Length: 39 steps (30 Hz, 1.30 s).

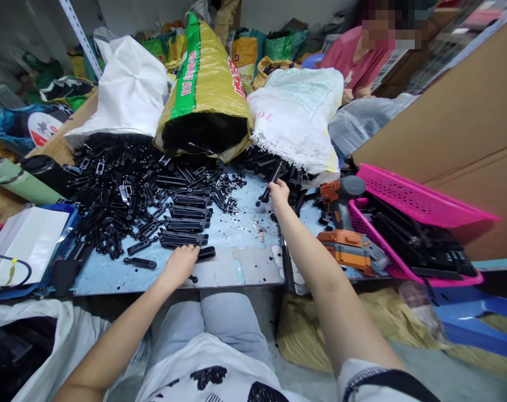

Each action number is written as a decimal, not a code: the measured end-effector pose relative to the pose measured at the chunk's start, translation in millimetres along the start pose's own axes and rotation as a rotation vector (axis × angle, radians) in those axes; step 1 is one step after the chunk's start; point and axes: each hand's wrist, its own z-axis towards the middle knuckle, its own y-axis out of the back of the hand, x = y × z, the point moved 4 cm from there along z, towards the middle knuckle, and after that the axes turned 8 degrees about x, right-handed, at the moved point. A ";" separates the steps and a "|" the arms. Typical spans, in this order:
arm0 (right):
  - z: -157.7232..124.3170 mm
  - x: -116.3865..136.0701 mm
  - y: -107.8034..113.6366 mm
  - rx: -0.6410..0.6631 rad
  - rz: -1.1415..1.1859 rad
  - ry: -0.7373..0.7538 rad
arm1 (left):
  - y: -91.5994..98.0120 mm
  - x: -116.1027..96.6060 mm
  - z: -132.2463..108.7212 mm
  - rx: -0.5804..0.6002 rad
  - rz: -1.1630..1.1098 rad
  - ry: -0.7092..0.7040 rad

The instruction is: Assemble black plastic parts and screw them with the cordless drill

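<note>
My left hand (181, 266) is at the front of the blue-topped table, its fingers closed on a dark bar-shaped plastic part (206, 253) that sticks out past the fingertips. Just beyond it, several similar black bar parts (185, 224) lie side by side in a column. Farther forward and to the right, my right hand (280, 192) pinches a slim black part (264, 195) near the mouth of a white sack (297, 117). Its exact kind is too small to make out. Small black pieces (228, 187) lie scattered between the hands.
A large heap of black parts (111, 195) fills the left side. A yellow-green sack (211, 72) and another white sack (130, 89) lie behind it. An orange cordless drill (341, 223) and a pink basket (425, 195) stand right. A person (341, 56) is behind.
</note>
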 end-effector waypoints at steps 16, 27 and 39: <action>-215.4 90.7 -72.1 0.818 -0.606 0.573 | -5.7 -13.1 -8.0 -0.008 -0.289 -0.057; -229.6 128.7 -62.0 0.570 -0.713 0.569 | -12.4 -3.5 -14.8 -0.224 -0.358 -0.116; -217.7 119.3 -61.7 0.555 -0.720 0.602 | -8.8 -14.2 -12.0 -0.172 -0.384 -0.076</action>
